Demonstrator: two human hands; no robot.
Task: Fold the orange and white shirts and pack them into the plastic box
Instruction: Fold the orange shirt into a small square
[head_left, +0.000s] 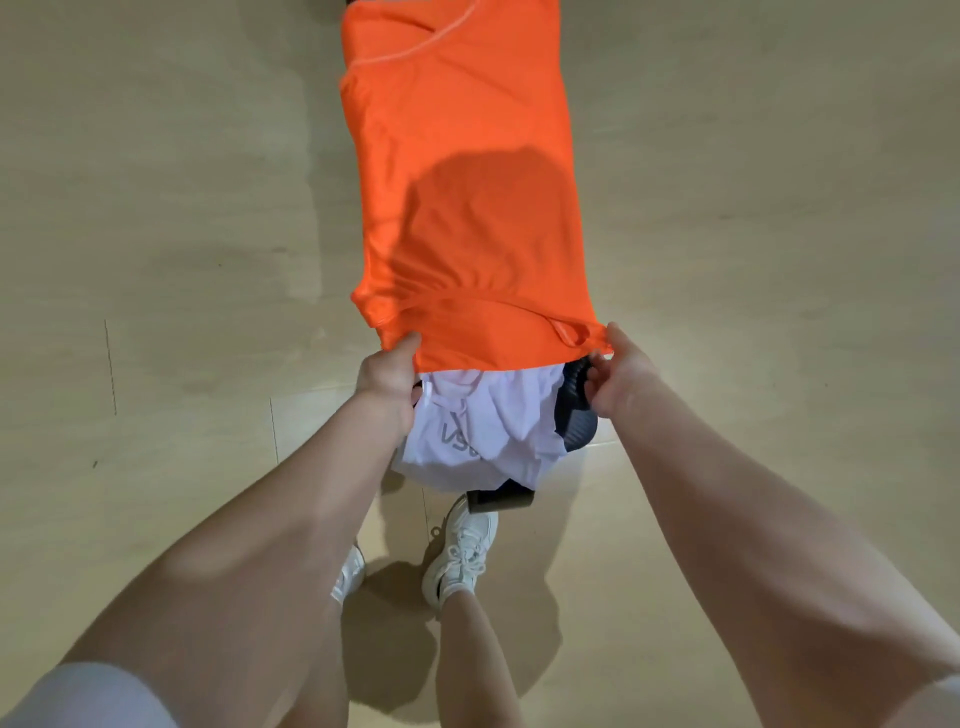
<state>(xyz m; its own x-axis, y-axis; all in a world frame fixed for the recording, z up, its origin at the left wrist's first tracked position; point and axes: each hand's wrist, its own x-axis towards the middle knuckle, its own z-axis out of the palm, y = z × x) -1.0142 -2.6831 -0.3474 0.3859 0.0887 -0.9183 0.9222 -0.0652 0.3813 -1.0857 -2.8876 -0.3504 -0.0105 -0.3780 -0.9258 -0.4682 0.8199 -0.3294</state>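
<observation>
The orange shirt (467, 182) hangs stretched out in a long narrow strip, its sides folded in and its collar at the far end. My left hand (387, 376) grips its near left corner and my right hand (621, 371) pinches its near right corner. Below the orange hem lies the white shirt (483, 431), crumpled, with grey lettering, on top of a dark object (574, 415). No plastic box is in view.
A pale wooden floor (182, 234) spreads all around. My two feet in white shoes (460, 551) stand just below the white shirt. A dark brown base (501, 501) shows under the pile.
</observation>
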